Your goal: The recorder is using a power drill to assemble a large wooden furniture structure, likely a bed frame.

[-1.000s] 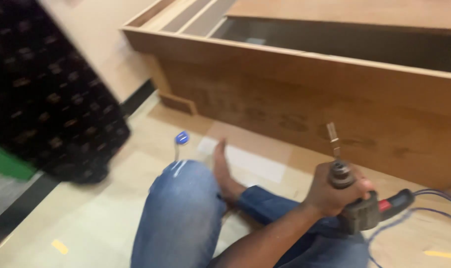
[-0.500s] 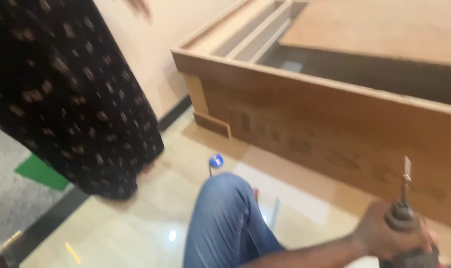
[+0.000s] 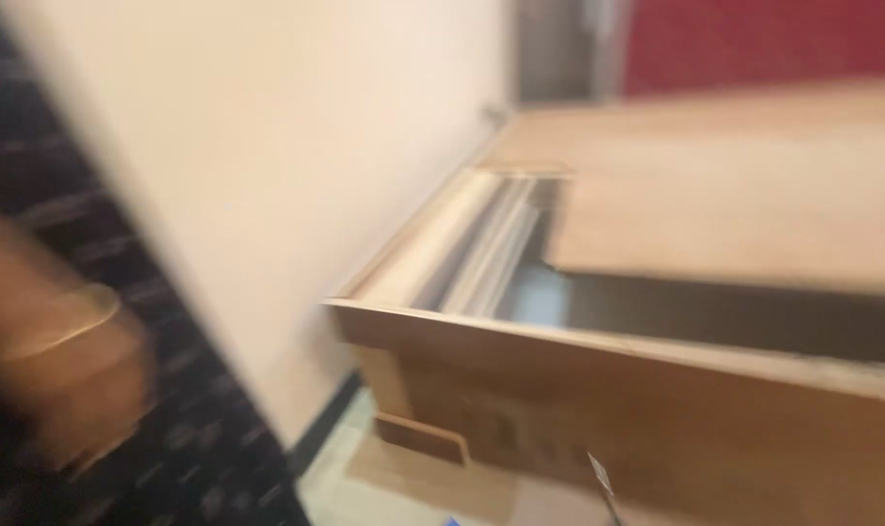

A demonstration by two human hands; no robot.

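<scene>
Neither of my hands shows in this blurred head view. Only the thin metal tip of a drill bit (image 3: 598, 475) pokes up at the bottom edge, in front of the brown side panel (image 3: 657, 419) of a big wooden box frame. A flat wooden board (image 3: 735, 214) covers the frame's right part. Its left part is open and shows pale inner rails (image 3: 481, 258). A speck of a blue cap (image 3: 452, 522) lies at the bottom edge on the floor.
Another person stands close at the left in a dark patterned garment (image 3: 170, 458); their blurred forearm with a bangle (image 3: 63, 331) hangs at the left edge. A cream wall (image 3: 296, 166) runs behind them. A red surface (image 3: 764, 39) is at the far top right.
The view has swung upward and to the left. My right hand with the drill and my jeans-clad knee have dropped out of view; only the bit tip remains. The other person's arm has come into view.
</scene>
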